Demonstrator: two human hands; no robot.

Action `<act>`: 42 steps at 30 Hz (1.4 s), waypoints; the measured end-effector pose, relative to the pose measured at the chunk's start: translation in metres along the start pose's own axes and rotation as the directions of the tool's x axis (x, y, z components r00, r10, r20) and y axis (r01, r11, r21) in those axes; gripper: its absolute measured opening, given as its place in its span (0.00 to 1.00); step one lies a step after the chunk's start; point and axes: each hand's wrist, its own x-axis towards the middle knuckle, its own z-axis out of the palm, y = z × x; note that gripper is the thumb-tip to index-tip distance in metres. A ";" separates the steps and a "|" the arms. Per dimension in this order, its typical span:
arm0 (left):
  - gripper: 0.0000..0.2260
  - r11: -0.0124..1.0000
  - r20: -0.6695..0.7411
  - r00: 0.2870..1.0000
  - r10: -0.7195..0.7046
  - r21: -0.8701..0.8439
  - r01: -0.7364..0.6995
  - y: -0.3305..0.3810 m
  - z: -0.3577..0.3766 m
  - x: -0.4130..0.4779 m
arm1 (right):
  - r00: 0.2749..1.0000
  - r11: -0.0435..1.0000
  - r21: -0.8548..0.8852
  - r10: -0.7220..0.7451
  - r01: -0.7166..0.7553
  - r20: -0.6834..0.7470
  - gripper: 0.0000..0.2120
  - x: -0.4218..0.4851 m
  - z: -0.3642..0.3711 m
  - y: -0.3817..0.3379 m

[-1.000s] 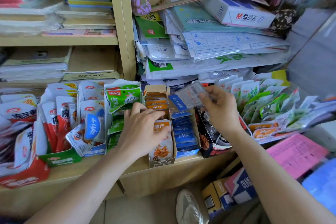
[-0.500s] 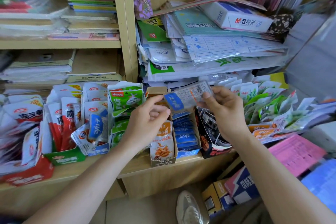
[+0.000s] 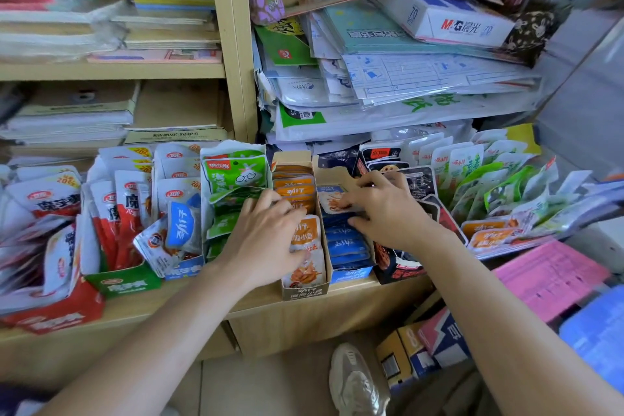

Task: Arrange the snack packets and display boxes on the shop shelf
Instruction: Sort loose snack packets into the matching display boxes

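On the wooden shelf (image 3: pixel 152 309) stand several display boxes of snack packets. My left hand (image 3: pixel 266 236) lies flat on the orange packets in the narrow orange box (image 3: pixel 304 289), fingers spread. My right hand (image 3: pixel 385 209) is over the blue box (image 3: pixel 351 272) beside it, fingertips pinching a blue-and-white packet (image 3: pixel 332 201) that lies at the back of the box's row. A green packet box (image 3: pixel 236 176) stands left of my left hand. A black box (image 3: pixel 398 265) stands right of the blue box.
Red-and-white packets in a green box (image 3: pixel 123 282) fill the shelf's left. Green and white packets (image 3: pixel 489 182) fan out at right. Stacked paper and an M&G box (image 3: pixel 462 25) lie above. Pink sheets (image 3: pixel 553 277), cartons (image 3: pixel 422 348) and a shoe (image 3: pixel 354 382) sit below.
My right hand came down from mid-air and brought the blue packet into the back of the blue box. My left hand dropped from the packet onto the orange box.
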 end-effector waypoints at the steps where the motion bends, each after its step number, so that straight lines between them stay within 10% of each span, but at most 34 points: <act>1: 0.33 1.000 0.008 1.000 -0.016 -0.020 0.016 0.001 -0.001 0.000 | 0.999 0.999 -0.032 -0.002 0.003 0.039 0.22 -0.001 -0.001 0.000; 9: 0.14 0.965 0.000 1.000 -0.005 -0.262 0.005 0.003 -0.005 -0.011 | 0.967 0.973 -0.200 -0.060 0.112 0.249 0.53 -0.002 0.003 0.001; 17: 0.11 0.929 -0.042 0.992 -0.120 -0.356 0.097 0.005 -0.006 -0.019 | 0.985 0.996 0.084 -0.029 0.044 -0.169 0.32 0.009 0.004 0.008; 30: 0.06 0.946 -0.513 0.856 -0.065 -0.305 -0.111 -0.001 -0.007 -0.013 | 0.982 0.942 0.334 0.024 0.040 -0.186 0.33 -0.034 -0.013 -0.018; 42: 0.02 0.836 -0.444 0.867 0.227 -0.368 -0.408 0.003 -0.010 -0.050 | 0.990 0.898 0.418 0.134 -0.135 0.032 0.45 -0.078 0.038 -0.050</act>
